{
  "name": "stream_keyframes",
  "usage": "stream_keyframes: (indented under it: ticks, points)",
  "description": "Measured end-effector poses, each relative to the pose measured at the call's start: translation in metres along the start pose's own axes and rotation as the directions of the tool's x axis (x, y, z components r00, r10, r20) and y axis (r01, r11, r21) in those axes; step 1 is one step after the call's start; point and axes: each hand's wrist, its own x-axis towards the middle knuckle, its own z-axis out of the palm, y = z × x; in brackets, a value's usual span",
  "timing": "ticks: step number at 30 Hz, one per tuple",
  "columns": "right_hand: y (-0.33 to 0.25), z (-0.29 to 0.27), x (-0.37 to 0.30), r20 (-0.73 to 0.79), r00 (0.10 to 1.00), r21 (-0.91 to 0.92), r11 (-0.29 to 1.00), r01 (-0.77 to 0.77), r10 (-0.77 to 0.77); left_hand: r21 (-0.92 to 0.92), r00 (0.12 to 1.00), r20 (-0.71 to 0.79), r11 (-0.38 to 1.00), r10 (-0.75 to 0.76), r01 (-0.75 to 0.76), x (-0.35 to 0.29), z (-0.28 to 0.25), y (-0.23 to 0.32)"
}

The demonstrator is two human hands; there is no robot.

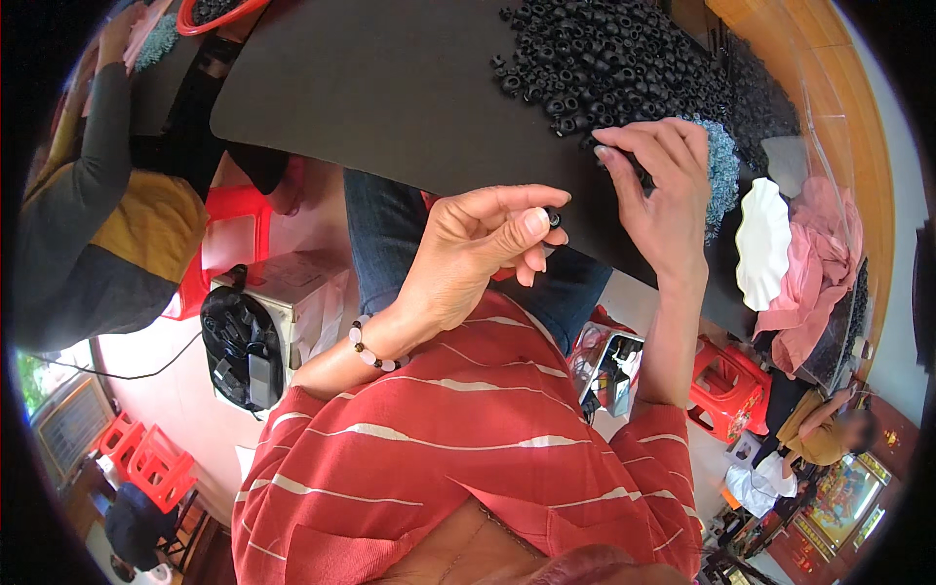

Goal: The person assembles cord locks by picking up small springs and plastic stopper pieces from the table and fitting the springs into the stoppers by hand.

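Note:
My left hand is closed in a pinch above the table's near edge. Between its thumb and fingers is a small round black ring-like part, partly covered by the fingertips. A large heap of similar small black parts lies on the dark tabletop, farther off. At the near edge of that heap my right hand has its thumb and forefinger drawn together. Whatever those fingertips pinch is too hard to separate from the black pieces. Light-blue small pieces lie just right of my right hand.
A white wavy-edged dish and a pink cloth lie at the right. Another person sits at the left, near a red basket. Red stools and a box stand below table level.

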Motion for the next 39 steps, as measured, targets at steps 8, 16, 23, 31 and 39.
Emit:
stream_keyframes:
  ticks: [8, 16, 23, 31, 39]
  points:
    - [0.000, 0.007, 0.009, 0.141, 0.990, -0.082, 0.997, 0.006, 0.006, 0.026, 1.000, 0.014, 1.000, -0.005, 0.005, -0.003, -0.005, -0.001]
    - [0.002, 0.012, 0.009, 0.119, 0.993, -0.062, 0.998, 0.003, 0.004, 0.010, 1.000, 0.023, 1.000, -0.010, 0.010, 0.000, -0.004, 0.000]
    - [0.003, 0.006, 0.003, 0.059, 0.952, 0.439, 0.848, -0.296, 0.302, 0.103, 0.997, 0.007, 0.992, 0.075, -0.076, 0.008, 0.000, 0.001]
    - [-0.014, -0.003, -0.024, 0.357, 0.875, 0.908, 0.100, -0.407, 0.326, 0.198, 0.982, 0.013, 0.962, 0.188, -0.187, 0.013, 0.006, 0.000]
    - [-0.028, 0.004, -0.044, 0.449, 0.820, 0.893, -0.141, -0.428, 0.353, 0.340, 0.955, 0.053, 0.894, 0.293, -0.293, 0.012, 0.012, -0.003]
